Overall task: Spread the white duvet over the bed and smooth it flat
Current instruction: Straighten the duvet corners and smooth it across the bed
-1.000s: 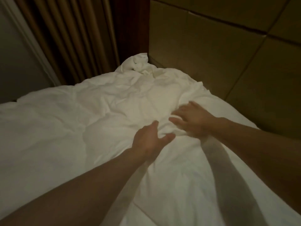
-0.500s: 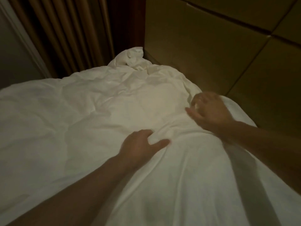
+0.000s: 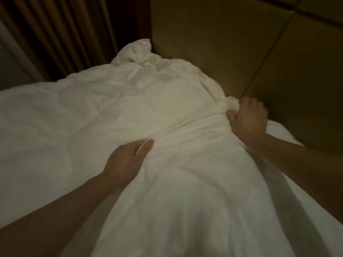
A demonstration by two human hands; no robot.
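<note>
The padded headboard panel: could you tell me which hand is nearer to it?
Right. The right hand grips the duvet beside the headboard; the left hand pinches a fold mid-bed.

This is a dim bedroom, perhaps a hotel room: a bed [image 3: 289, 134] under a rumpled white duvet [image 3: 115, 115], a padded panelled headboard [image 3: 232, 52], and pleated brown curtains [image 3: 61, 36] beside it.
</note>
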